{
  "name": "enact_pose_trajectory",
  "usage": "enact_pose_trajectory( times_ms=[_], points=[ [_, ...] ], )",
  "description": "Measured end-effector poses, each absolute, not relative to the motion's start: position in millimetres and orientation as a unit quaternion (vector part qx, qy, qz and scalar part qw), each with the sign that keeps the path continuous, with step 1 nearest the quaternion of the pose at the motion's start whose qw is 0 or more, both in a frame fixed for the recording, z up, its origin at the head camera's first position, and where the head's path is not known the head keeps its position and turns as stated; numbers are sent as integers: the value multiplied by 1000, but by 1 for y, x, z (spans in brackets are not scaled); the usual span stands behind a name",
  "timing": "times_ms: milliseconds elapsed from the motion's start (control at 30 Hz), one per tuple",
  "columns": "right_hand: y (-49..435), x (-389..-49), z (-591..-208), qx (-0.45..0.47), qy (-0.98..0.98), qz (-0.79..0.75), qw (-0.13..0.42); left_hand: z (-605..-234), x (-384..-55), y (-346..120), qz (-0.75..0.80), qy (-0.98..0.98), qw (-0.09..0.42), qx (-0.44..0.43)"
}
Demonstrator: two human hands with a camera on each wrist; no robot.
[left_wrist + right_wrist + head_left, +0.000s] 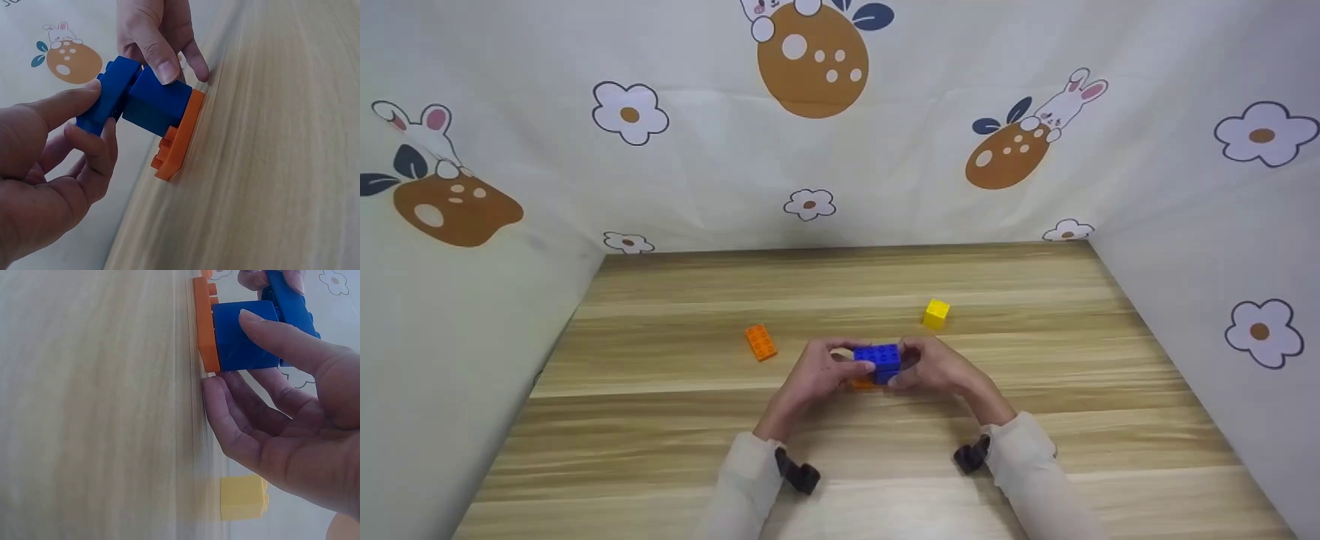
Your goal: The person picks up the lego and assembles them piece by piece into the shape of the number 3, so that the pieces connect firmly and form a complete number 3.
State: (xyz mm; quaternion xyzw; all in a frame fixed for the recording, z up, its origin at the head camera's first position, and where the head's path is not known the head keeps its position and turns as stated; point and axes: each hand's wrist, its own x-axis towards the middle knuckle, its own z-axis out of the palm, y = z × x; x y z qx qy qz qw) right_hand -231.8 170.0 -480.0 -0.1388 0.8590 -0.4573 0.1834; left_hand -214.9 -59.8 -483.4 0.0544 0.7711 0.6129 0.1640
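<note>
My left hand [821,371] pinches a flat blue brick [109,95] between thumb and fingers. That brick sits tilted on top of a taller blue block [157,101]; whether its studs are fully pressed in I cannot tell. Below, the blue block stands on one end of a flat orange brick [180,138] lying on the table, with bare orange studs beside it on the left-hand side. My right hand [934,364] holds the blue block, its thumb on the near face in the right wrist view and its other fingers around the far side.
A loose orange brick [761,343] lies on the wooden table [675,435] to the left of the hands. Behind the right hand stands a small yellow block [936,314]. A patterned cloth [705,172] hangs at the back and sides.
</note>
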Motion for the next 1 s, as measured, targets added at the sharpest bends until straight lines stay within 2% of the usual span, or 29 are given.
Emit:
enact_pose_trajectory(
  times_ms=[1000],
  points=[
    [168, -231, -480, -145, 861, -454, 178, -478, -212, -60, 585, 794, 151, 66]
  ],
)
